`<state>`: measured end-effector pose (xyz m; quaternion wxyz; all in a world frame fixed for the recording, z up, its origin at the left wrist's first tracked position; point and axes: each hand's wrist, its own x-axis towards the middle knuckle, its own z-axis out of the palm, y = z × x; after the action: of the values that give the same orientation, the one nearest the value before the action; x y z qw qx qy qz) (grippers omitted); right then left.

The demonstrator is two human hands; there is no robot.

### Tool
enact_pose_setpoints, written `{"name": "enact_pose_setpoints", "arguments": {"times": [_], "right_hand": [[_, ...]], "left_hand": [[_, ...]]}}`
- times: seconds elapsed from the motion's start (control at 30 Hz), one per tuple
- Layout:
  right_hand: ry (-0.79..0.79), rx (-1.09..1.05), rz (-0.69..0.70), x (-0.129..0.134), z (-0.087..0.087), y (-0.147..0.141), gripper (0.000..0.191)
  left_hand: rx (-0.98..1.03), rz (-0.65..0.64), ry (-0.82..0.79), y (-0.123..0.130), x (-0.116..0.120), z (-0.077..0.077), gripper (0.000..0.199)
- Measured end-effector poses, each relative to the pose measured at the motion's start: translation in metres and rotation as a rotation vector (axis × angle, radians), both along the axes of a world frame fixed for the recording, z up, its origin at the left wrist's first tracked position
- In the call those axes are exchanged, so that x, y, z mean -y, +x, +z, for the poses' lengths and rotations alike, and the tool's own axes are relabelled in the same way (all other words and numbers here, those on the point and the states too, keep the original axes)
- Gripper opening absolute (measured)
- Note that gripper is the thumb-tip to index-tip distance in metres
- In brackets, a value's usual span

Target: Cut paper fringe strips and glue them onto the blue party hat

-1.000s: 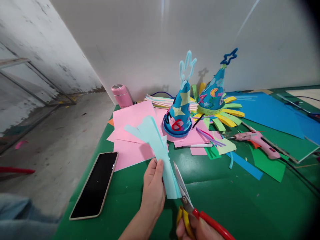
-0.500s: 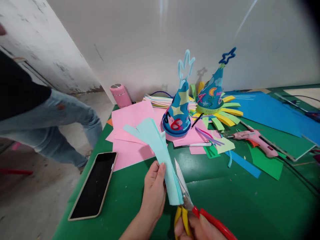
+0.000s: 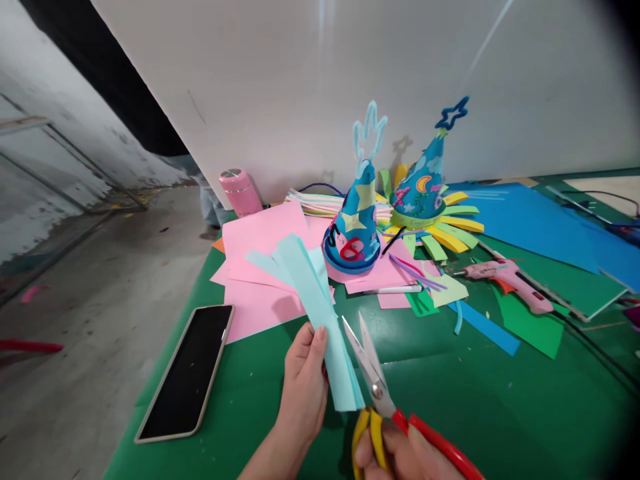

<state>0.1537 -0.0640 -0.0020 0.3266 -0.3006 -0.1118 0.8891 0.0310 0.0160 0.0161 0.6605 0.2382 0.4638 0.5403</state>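
Note:
My left hand [image 3: 306, 380] grips a fanned bundle of light blue paper strips [image 3: 320, 320], thumb on top and fingers behind. Around the red-handled scissors [image 3: 376, 390] my right hand [image 3: 395, 453] is closed, with the blades a little apart just right of the strips. A folded yellow strip [image 3: 369, 440] shows at the fingers of that hand; whether it belongs to the scissors or is paper I cannot tell. Beyond the strips lie pink paper sheets [image 3: 260, 240], and a blue party hat [image 3: 353, 227] with stars and a red 6 stands on them.
A phone [image 3: 187, 373] lies at the table's left edge. To the right is a pink glue gun [image 3: 510, 277] with a cord. Behind are a second party hat [image 3: 420, 187], a pink flask [image 3: 240, 192] and blue sheets [image 3: 530, 223]. A person's leg [image 3: 210, 197] shows beyond the table.
The scissors have shifted slightly right, away from the strips, and their blades have parted. The left hand still holds the bundle. The person at the left has walked farther back behind the panel.

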Motion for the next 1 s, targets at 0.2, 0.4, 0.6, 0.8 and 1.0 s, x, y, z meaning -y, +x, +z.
{"name": "enact_pose_setpoints", "arguments": {"times": [0.2,0.4,0.6,0.8,1.0], "right_hand": [[-0.011,0.006,-0.003,-0.006,0.003,0.005,0.058],[0.301,0.432,-0.284,-0.012,0.012,0.015,0.046],[0.519,0.712,-0.444,-0.049,0.036,0.012,0.030],[0.544,0.720,-0.394,-0.069,0.044,-0.001,0.027],[0.533,0.736,-0.377,-0.075,0.044,0.000,0.034]], "left_hand": [[0.069,-0.052,-0.033,0.002,0.000,0.003,0.012],[0.321,-0.296,0.004,-0.001,-0.006,0.013,0.029],[0.521,-0.548,-0.021,0.004,0.008,0.009,0.031],[0.536,-0.610,-0.095,0.010,0.022,-0.003,0.030],[0.420,-0.624,-0.208,0.000,0.015,0.008,0.049]]}}
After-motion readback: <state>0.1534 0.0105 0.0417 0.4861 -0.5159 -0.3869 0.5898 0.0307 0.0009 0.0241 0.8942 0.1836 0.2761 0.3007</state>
